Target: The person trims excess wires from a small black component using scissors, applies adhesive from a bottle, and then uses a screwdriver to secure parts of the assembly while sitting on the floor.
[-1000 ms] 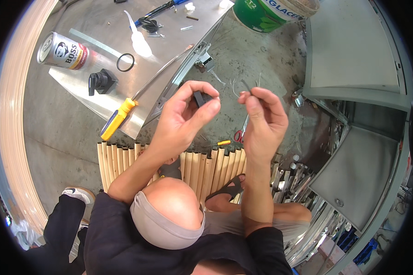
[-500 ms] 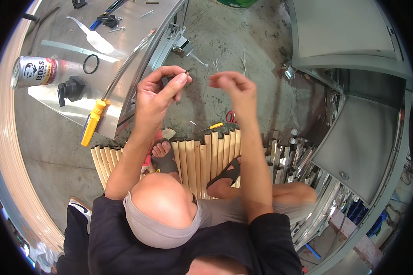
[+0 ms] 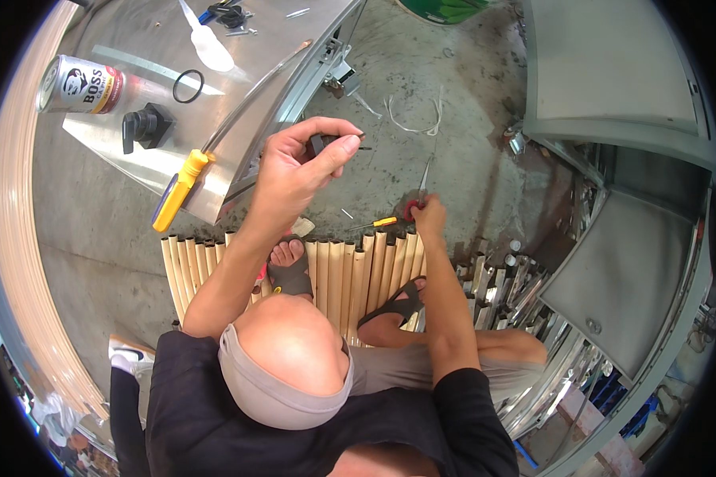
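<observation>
My left hand (image 3: 301, 165) is raised beside the metal bench, its thumb and forefinger closed on a small black part (image 3: 319, 145) mostly hidden by the fingers. A thin dark tip sticks out past the thumb. Lower on the right, my right hand (image 3: 430, 219) has its fingers closed at the red handles of a pair of scissors (image 3: 425, 176), blades pointing away from me over the floor. To the left of the scissors lies a small yellow screwdriver (image 3: 385, 222).
On the metal bench (image 3: 239, 107) are a drink can (image 3: 79, 85), a black rotary switch (image 3: 145, 127), a black ring (image 3: 188, 86), a white squeeze bottle (image 3: 212, 48) and a large yellow-handled screwdriver (image 3: 181, 187). Pale tubes (image 3: 338, 278) lie by my feet. A grey cabinet (image 3: 612, 262) stands right.
My right hand has dropped from beside my left hand to the scissors on the floor and closed on their handles. My left hand still holds the black part, now more visible.
</observation>
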